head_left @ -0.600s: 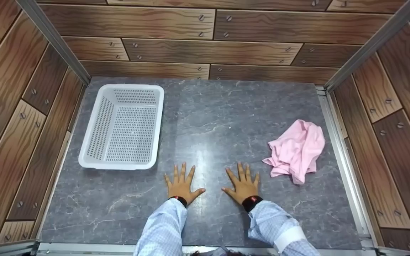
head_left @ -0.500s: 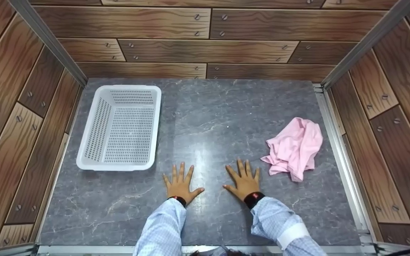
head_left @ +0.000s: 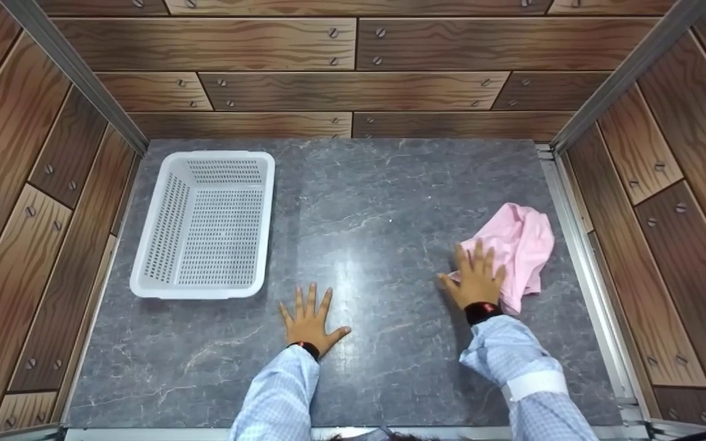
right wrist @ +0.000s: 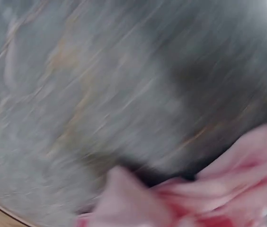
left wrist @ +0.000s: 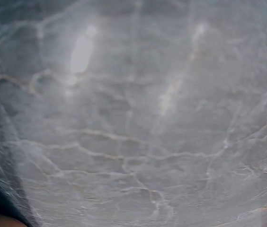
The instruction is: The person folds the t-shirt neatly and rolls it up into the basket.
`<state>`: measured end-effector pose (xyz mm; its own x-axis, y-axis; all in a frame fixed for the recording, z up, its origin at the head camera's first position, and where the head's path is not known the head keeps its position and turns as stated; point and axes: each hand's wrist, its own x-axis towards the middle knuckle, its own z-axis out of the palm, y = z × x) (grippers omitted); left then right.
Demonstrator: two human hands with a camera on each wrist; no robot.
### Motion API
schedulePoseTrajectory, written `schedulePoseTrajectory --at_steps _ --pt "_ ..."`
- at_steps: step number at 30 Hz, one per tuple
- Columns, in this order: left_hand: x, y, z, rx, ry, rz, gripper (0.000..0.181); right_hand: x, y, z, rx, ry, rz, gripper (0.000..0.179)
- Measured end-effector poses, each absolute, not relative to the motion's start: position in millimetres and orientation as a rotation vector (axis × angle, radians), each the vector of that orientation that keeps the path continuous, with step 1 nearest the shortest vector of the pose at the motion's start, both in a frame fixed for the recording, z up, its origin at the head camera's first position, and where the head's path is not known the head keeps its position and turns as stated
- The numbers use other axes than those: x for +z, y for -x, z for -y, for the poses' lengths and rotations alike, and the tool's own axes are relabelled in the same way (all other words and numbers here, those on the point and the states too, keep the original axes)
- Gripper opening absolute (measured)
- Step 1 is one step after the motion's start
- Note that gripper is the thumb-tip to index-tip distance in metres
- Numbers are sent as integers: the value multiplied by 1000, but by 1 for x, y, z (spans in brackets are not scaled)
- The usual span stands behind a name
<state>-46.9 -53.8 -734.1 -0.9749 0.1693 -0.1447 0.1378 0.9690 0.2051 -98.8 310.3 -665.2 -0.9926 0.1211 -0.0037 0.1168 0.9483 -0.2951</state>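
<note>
A crumpled pink cloth (head_left: pixel 521 245) lies on the right side of the grey marbled tabletop (head_left: pixel 359 245). My right hand (head_left: pixel 475 278) is spread over the cloth's near left part, fingers apart; whether it touches the fabric cannot be told. In the right wrist view, folds of the pink cloth (right wrist: pixel 237 184) fill the lower right, with blurred tabletop above. My left hand (head_left: pixel 308 321) lies palm down at the front of the tabletop, fingers spread, holding nothing. The left wrist view has mostly tabletop, with a dark wristband edge at its lower left corner.
A white perforated plastic basket (head_left: pixel 260 245) stands at the left, beyond my left hand. Wood-patterned walls (head_left: pixel 353 92) enclose the tabletop at the back and both sides. A metal rail (head_left: pixel 586 263) runs along the right edge.
My right hand has moved right and forward from the bare tabletop to over the pink cloth. The left hand has stayed in place. The head view has shifted slightly.
</note>
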Motion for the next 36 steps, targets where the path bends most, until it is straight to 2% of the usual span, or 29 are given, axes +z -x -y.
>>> schedulePoseTrajectory --at_steps 9,21,29,36 --pt "-732 43 54 313 -251 -2937 98 -666 92 -352 450 570 3151 101" --pt "-732 46 54 337 -261 -2942 99 -667 83 -356 593 790 3191 100" --pt "-735 50 53 305 -250 -2949 99 -668 89 -359 699 688 3229 82" --pt "-735 51 52 309 -216 -2944 100 -668 99 -345 644 531 3246 80"
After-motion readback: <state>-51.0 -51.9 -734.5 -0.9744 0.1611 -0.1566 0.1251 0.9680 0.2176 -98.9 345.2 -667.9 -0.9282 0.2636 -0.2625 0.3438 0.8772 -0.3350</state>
